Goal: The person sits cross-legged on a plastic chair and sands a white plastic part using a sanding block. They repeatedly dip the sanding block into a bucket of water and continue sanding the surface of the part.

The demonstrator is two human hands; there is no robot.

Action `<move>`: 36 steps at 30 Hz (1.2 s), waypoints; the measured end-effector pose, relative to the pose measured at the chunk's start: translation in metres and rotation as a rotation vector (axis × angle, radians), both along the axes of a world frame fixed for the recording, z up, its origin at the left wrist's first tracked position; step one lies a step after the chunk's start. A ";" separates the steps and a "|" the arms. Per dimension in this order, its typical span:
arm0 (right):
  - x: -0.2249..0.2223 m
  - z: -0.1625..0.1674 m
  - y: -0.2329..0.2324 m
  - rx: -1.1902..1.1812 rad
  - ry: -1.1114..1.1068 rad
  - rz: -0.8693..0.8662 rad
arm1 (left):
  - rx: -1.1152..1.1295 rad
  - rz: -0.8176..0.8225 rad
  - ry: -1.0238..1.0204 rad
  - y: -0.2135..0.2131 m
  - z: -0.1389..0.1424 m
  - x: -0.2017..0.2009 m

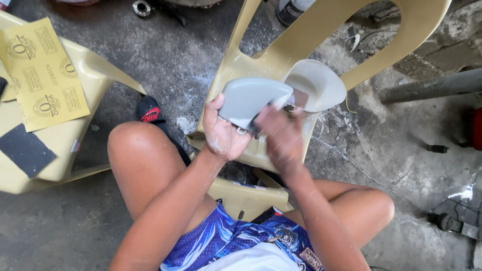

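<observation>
From the head camera, looking down past your knees, your left hand [223, 131] is wrapped around the near edge of a grey moulded panel [251, 100], thumb up along its left side and fingers curled beneath it, so it is closed firmly on the piece. The panel is held up above the seat of the tan plastic chair [281, 55] in front of you, its smooth curved face turned toward the camera. Your right hand [282, 138] is blurred; it lies against the panel's lower right edge with what looks like a small dark pad or scrap of abrasive under the fingers, but how tightly it is closed I cannot tell. Just behind the panel, on the chair seat, rests a pale rounded shell piece [319, 83]. The panel looks like thin rigid plastic: light, stiff enough to hold by one edge, yet likely to flex or crack if squeezed hard at its narrow tip, and dusty enough to slip, so a grip on the thicker rim with fingers underneath seems soundest. To your left a second tan chair [95, 75] carries yellow sandpaper sheets [45, 75] and a dark sanding sheet [25, 149]. The concrete floor [165, 55] is streaked with pale dust.
</observation>
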State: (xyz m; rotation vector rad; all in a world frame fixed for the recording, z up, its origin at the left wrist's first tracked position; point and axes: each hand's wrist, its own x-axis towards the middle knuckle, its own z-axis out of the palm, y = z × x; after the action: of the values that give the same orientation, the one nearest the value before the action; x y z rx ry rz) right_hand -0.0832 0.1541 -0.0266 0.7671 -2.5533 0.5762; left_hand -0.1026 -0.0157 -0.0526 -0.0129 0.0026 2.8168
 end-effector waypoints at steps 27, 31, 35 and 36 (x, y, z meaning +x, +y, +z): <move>0.007 0.005 -0.015 -0.017 -0.068 0.104 | -0.058 0.038 0.013 0.000 0.002 0.001; -0.002 0.004 -0.009 -0.097 -0.024 -0.136 | -0.003 -0.014 -0.057 0.001 0.001 0.000; 0.012 0.003 -0.007 0.006 -0.090 0.036 | -0.032 0.068 -0.020 -0.004 -0.001 -0.003; 0.016 0.003 -0.004 0.009 -0.109 0.099 | -0.030 0.060 -0.010 -0.006 -0.002 -0.003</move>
State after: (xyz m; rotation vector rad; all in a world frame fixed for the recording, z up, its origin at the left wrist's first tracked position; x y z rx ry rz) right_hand -0.0673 0.1501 -0.0238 0.8923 -2.6305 0.6550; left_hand -0.1054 -0.0214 -0.0545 -0.0347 0.0425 2.8767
